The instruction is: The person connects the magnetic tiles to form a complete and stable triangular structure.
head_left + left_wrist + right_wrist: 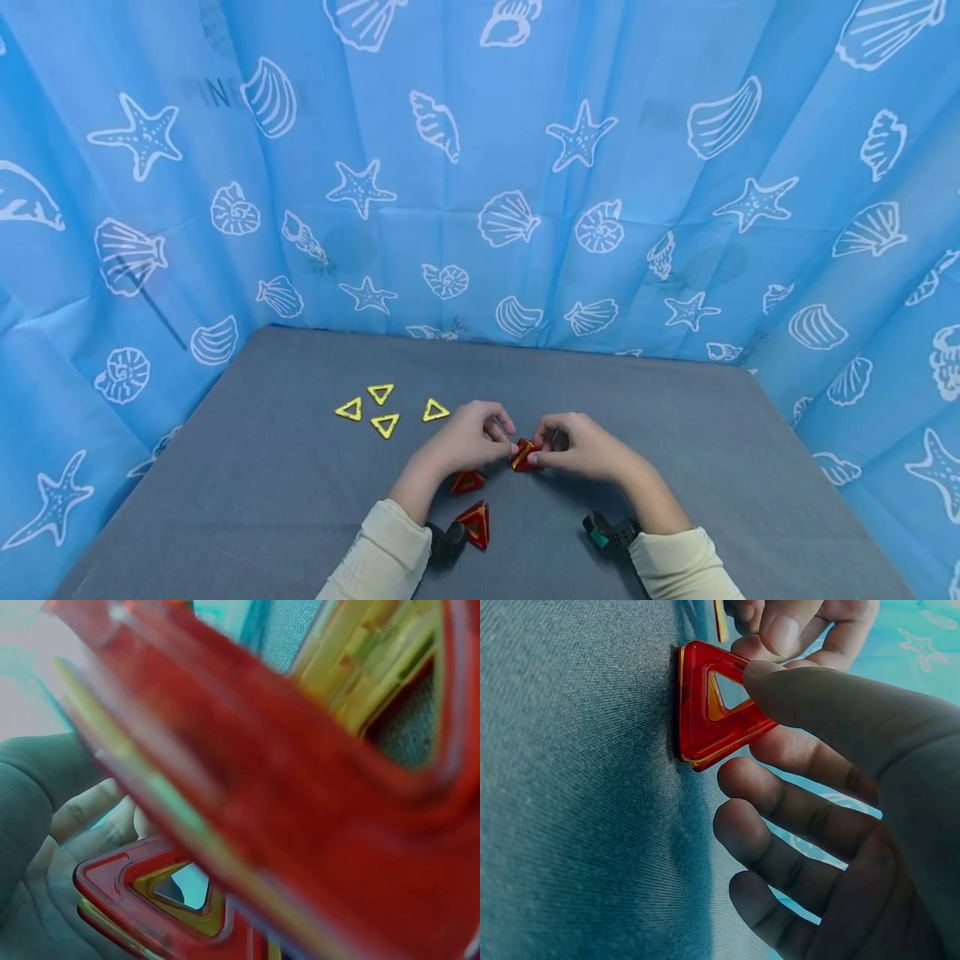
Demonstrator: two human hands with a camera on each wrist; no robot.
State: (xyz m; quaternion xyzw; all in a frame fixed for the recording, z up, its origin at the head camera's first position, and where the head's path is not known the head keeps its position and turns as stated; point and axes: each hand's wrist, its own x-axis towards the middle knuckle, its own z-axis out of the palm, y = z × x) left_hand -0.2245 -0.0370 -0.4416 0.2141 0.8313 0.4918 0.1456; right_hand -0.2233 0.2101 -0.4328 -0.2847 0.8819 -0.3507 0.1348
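Red triangle point(705, 712) glossy translucent plastic; table cover point(577, 825) matt woven cloth; curtain point(480, 167) thin fabric

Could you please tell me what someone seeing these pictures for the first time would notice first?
The eye goes first to the two hands meeting at the middle of the grey table: the left hand and right hand together pinch a red triangle. Two more red triangles lie nearer the person by the left wrist, and four yellow triangles sit in a cluster further left. Behind it all hangs a blue curtain printed with shells and starfish.
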